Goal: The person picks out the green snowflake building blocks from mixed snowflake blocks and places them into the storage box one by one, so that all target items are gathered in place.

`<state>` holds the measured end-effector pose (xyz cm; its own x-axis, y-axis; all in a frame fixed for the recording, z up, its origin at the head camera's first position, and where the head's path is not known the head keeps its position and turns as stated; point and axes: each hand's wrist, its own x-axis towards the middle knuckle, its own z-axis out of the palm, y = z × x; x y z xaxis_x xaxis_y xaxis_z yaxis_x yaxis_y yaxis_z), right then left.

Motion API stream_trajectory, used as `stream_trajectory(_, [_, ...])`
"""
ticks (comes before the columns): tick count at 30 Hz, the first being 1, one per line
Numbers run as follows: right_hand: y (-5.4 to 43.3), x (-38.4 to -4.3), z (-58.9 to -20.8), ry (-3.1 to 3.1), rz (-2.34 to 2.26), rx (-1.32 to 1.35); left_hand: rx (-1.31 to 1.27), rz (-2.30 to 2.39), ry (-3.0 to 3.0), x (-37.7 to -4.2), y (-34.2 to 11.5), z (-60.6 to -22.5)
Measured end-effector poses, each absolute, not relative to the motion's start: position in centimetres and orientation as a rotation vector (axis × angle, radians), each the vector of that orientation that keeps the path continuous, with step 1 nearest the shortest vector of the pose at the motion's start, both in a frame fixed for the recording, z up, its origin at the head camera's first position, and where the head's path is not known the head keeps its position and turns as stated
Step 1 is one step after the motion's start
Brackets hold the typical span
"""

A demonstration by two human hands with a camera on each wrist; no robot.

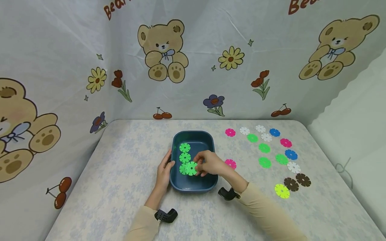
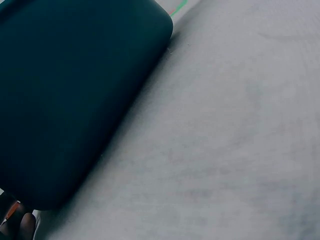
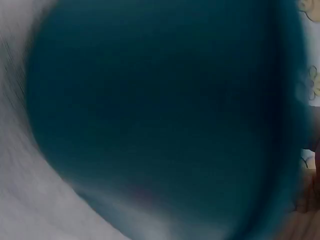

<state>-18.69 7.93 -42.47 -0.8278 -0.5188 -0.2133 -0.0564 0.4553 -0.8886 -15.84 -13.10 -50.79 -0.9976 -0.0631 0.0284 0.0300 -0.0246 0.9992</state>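
A dark blue rectangular tray (image 1: 193, 187) sits on the table in the head view. My left hand (image 1: 164, 171) holds its left side, thumb at the rim and fingers along the outer wall. In the tray lie green snowflake discs in a column: one at the top (image 1: 185, 147), one in the middle (image 1: 185, 157) and one at the bottom (image 1: 182, 168). Over the inside, my right hand (image 1: 209, 163) pinches another green snowflake disc (image 1: 191, 168), which overlaps the bottom one. Both wrist views mostly show the tray's wall (image 2: 75, 100), (image 3: 160, 110).
Right of the tray lie loose snowflake discs: several green (image 1: 264, 148), white (image 1: 266, 137) and pink (image 1: 230, 132), plus blue (image 1: 291, 154), brown (image 1: 291, 184) and yellow (image 1: 281, 191). A pink disc (image 1: 230, 164) lies beside my right wrist. A bear-print curtain (image 1: 199, 87) hangs behind the table.
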Motion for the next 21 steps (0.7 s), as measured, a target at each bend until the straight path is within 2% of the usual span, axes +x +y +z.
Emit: stream_trajectory(21, [5.6, -17.5, -45.5, 2.261, -1.173, -0.507, 0.036, -2.205, -2.161, -15.7, -13.2, -50.7])
